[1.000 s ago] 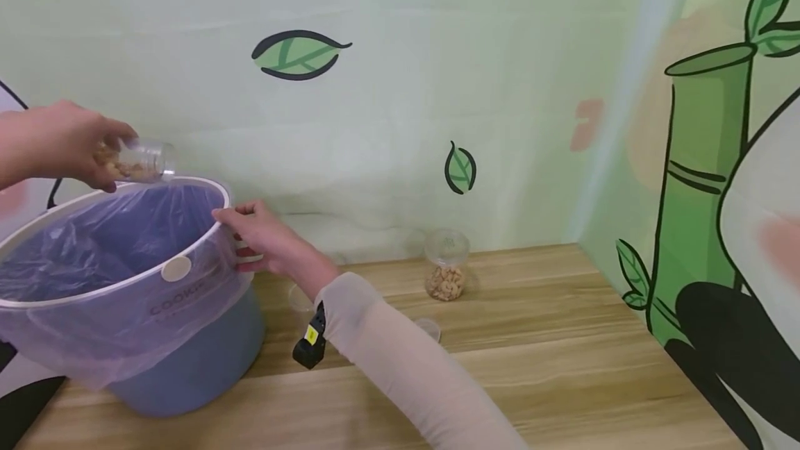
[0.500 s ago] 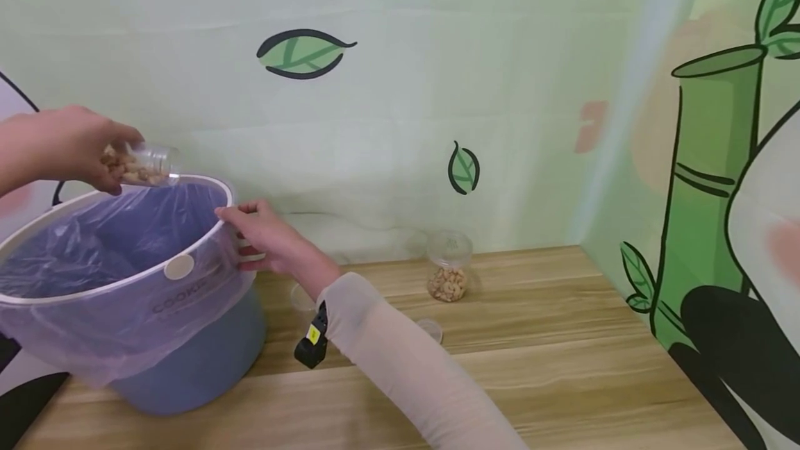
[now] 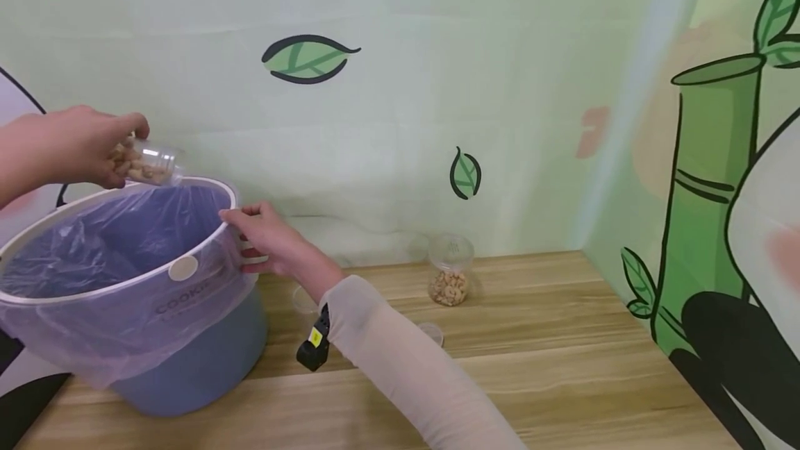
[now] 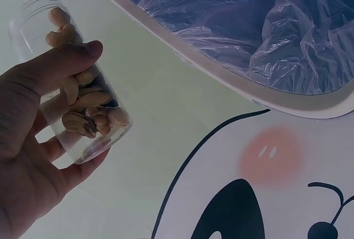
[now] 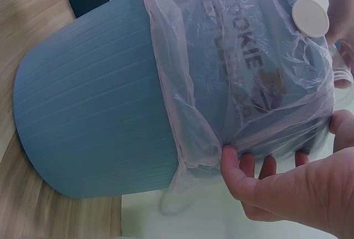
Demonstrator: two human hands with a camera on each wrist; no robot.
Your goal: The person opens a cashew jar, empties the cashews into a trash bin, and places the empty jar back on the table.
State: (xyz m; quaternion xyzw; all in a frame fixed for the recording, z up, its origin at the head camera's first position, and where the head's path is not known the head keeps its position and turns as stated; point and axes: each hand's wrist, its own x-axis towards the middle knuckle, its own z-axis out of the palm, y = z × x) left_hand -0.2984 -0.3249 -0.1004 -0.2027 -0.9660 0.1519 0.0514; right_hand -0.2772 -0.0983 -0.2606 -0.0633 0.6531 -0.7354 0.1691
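Observation:
My left hand (image 3: 78,148) grips a clear jar (image 4: 33,34) with its thumb across one side and its fingers round the other. Mixed nuts (image 4: 91,103), some cashew-shaped, lie inside the jar. In the head view the jar lies almost on its side, its uncapped mouth dipping a little over the far rim of a blue trash bin (image 3: 206,360). A translucent plastic bag (image 5: 215,84) lines the bin and folds down over its outside. With the thumb at the white rim and the fingers against the bagged side, my right hand (image 3: 265,235) holds the bin.
A second clear jar (image 3: 450,287), partly filled with cashews, stands near the wall on the wooden table (image 3: 531,360). Clear round lids lie on the wood, one (image 3: 431,332) partly behind my right sleeve (image 3: 400,360). A printed wall (image 3: 387,89) rises behind.
My left hand has shifted slightly right with the jar, whose mouth now dips lower. The nuts show more towards the mouth. My right hand stays at the bin's rim.

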